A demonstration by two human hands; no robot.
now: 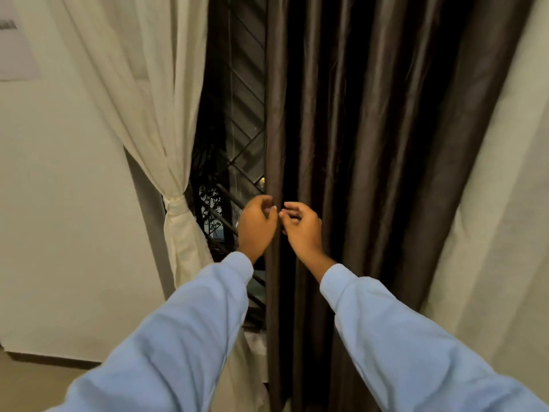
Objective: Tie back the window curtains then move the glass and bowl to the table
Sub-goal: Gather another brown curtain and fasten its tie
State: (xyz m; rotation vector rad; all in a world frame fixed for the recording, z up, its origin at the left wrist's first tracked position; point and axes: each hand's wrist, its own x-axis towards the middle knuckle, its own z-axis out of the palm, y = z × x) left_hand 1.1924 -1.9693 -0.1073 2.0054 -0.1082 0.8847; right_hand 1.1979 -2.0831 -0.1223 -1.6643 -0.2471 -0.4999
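While the brown curtain (371, 144) hangs loose in long folds over the right of the window, the cream curtain (148, 114) on the left is already gathered by its tie (176, 203). Between their edges lies an open gap showing the dark window grille (246, 120). Both hands meet at the brown curtain's leading edge: the left hand (256, 226) curls around it, and the right hand (301, 227) pinches just beside, fingertips nearly touching.

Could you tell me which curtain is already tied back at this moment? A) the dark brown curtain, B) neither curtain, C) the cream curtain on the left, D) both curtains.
C: the cream curtain is cinched by a tie, while the dark brown curtain hangs loose, with both hands at its edge.
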